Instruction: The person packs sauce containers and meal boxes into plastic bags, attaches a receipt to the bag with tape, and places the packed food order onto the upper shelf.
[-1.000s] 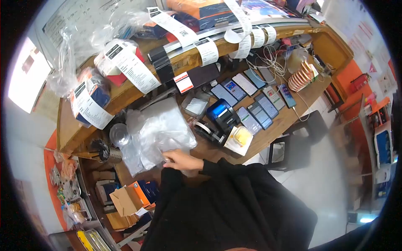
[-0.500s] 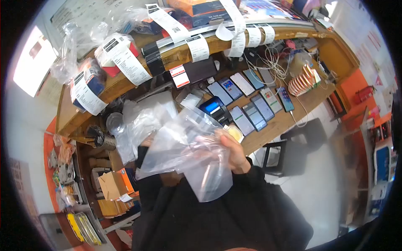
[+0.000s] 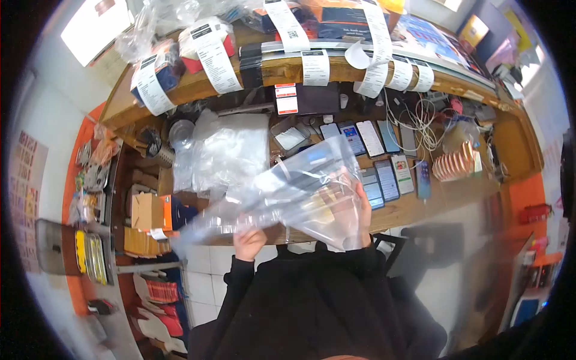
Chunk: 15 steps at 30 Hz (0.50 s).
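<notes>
A clear plastic bag is stretched out between my two hands, above the front edge of the wooden desk. My left hand is closed on the bag's lower left part. At the bag's right end, my right hand grips it, with some fingers seen through the film. More clear bags lie in a pile on the desk behind the held bag. Rows of phones lie to the right of it. The printer seen earlier is mostly covered by the bag.
Boxed parcels with long printed labels line the raised shelf. White cables and a coil of copper-coloured rings are at the right of the desk. A cardboard box sits at lower left; a dark stool stands at right.
One bag has come up off the pile and is now spread wide between both hands. My left hand has come into view at the lower left. The camera view has turned.
</notes>
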### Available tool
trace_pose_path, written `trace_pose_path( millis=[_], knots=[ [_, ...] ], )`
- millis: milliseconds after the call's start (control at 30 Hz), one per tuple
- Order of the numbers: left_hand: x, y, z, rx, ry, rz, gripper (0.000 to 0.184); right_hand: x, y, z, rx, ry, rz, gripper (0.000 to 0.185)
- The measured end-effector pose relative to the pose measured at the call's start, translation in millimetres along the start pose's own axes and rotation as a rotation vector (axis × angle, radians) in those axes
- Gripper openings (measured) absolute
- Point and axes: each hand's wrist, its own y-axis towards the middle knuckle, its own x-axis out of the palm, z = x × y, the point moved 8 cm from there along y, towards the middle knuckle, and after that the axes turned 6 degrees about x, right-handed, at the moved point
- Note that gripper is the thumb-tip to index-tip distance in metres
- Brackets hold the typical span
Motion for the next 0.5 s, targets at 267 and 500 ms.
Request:
trace_pose_path(
  millis=[267, 500],
  knots=[
    [96, -47, -11, 0.268, 0.928, -0.315, 0.043, -45, -53, -32, -0.101, -0.134, 0.098, 0.028],
    [117, -64, 0, 0.143, -0.159, -0.425, 0.072, -56, -89, -56, -0.17, -0.108, 0.176, 0.026]
  ],
)
